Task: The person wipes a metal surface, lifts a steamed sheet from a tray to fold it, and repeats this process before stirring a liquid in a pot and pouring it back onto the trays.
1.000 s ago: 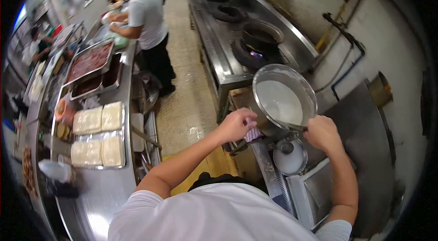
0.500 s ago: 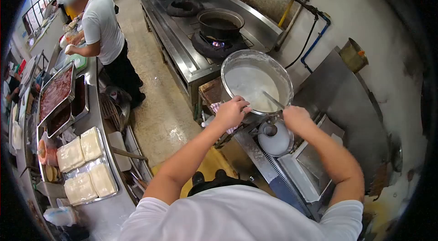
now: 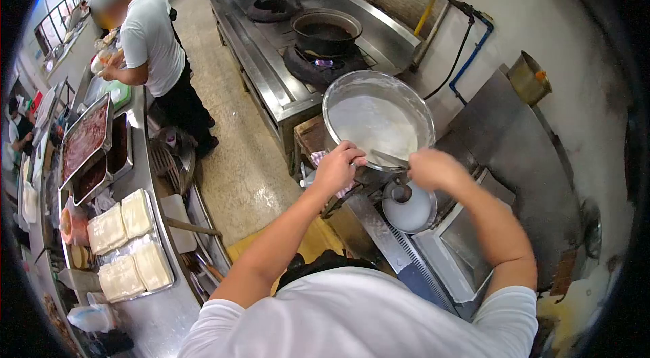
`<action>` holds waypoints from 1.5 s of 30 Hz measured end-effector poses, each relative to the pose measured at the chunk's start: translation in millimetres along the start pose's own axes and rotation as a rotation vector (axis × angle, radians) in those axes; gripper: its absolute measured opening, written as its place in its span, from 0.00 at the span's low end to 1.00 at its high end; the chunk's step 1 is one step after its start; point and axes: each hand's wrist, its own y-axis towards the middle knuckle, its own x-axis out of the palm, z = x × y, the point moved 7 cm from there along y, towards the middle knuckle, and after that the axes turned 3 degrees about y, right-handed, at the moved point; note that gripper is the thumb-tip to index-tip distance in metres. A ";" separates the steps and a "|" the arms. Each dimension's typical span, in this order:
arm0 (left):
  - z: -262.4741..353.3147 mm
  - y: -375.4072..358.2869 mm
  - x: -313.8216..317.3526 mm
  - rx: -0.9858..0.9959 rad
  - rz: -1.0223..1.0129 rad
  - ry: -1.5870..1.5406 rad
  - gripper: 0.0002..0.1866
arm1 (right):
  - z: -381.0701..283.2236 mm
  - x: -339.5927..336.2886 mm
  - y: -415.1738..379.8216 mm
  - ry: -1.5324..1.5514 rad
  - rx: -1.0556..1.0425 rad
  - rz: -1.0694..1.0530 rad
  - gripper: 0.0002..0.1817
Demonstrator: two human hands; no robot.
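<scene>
A large round metal pot (image 3: 425, 104) with white, milky liquid (image 3: 372, 121) stands in front of me. At its near left rim, my left hand (image 3: 340, 167) has its fingers closed on the edge. My right hand (image 3: 433, 168) is closed round the handle end of a metal utensil (image 3: 388, 159), whose flat part lies over the liquid just inside the near rim, pointing left toward my left hand. Below the pot is a smaller container (image 3: 410, 209) of whitish liquid.
A steel stove (image 3: 277, 97) with a dark wok (image 3: 326, 31) runs ahead. On the left counter are a tray (image 3: 171, 281) of pale slabs and trays (image 3: 108, 144) of dark red food. A co-worker (image 3: 154, 39) stands beyond. A metal pail (image 3: 528, 83) hangs at right.
My right hand has moved left along the near rim, and the utensil has swung toward my left hand. The co-worker's hands have shifted slightly.
</scene>
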 end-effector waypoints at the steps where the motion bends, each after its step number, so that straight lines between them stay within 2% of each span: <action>1: -0.4 0.4 -0.2 0.002 -0.005 0.004 0.11 | -9.6 8.9 -2.4 -0.032 -0.003 0.111 0.09; 2: -0.3 0.0 0.4 0.002 -0.010 0.008 0.11 | -14.2 20.1 -1.6 -0.064 -0.007 0.220 0.09; 5: 2.7 -0.8 -1.0 0.007 -0.007 0.031 0.11 | -3.5 47.4 4.3 -0.097 0.140 0.373 0.13; 8: 1.2 -0.1 0.7 -0.012 -0.015 0.040 0.12 | 25.1 54.6 6.9 -0.164 0.151 0.319 0.17; 12: 1.4 -0.1 -0.9 0.005 0.005 0.049 0.12 | 59.5 26.0 5.2 -0.169 0.046 0.079 0.11; 14: 0.6 1.0 -0.9 0.021 0.010 0.037 0.12 | 69.7 -9.1 0.7 -0.014 0.284 -0.205 0.10; 16: 0.6 0.6 -0.4 0.003 -0.008 0.032 0.11 | 74.4 -25.1 7.5 -0.059 0.150 -0.435 0.10; 17: 0.4 1.9 -0.8 -0.005 -0.015 0.030 0.11 | 76.7 -37.0 5.0 0.041 0.233 -0.448 0.12; 20: -2.3 2.9 0.3 0.000 -0.003 0.022 0.10 | 84.5 -35.6 7.2 0.356 0.305 -0.427 0.17; 21: -1.4 2.4 0.7 0.000 0.000 0.007 0.10 | 72.8 -35.0 1.8 0.348 0.226 -0.445 0.18; 24: 0.0 1.6 -1.2 0.000 0.006 -0.033 0.10 | 43.4 3.6 17.0 0.010 -0.004 -0.244 0.14; 26: -0.5 0.9 -1.5 0.005 0.008 -0.044 0.10 | 18.3 26.4 13.4 0.030 0.136 -0.004 0.14; 28: 0.5 0.1 -2.3 0.006 0.018 -0.052 0.10 | 0.2 44.0 13.1 -0.053 0.099 0.227 0.14; 32: 3.9 -2.5 -6.1 0.023 0.034 -0.035 0.11 | 19.8 62.8 11.6 -0.120 0.241 0.306 0.17; 33: 4.4 -2.4 -6.2 0.009 0.026 -0.042 0.11 | 28.0 59.4 9.1 -0.118 0.243 0.289 0.12; 36: 4.6 -3.4 -5.6 -0.022 0.016 -0.049 0.11 | 36.9 29.4 2.1 -0.140 0.063 0.051 0.08; 38: 4.3 -3.3 -5.6 -0.021 0.023 -0.036 0.11 | 41.7 -3.6 0.3 -0.152 0.263 -0.339 0.08; 40: 4.1 -3.0 -5.8 -0.029 0.009 -0.020 0.11 | 53.2 -19.4 7.8 -0.052 0.229 -0.542 0.09; 41: 4.2 -2.0 -5.9 -0.032 0.003 -0.012 0.11 | 56.5 -27.9 8.1 0.192 0.294 -0.471 0.11; 44: 1.7 -1.3 -2.1 -0.021 0.026 -0.004 0.11 | 56.1 -27.9 8.7 0.308 0.335 -0.428 0.15; 45: 1.4 -0.9 -1.0 -0.026 0.030 -0.002 0.11 | 45.0 -21.9 7.5 0.340 0.251 -0.442 0.17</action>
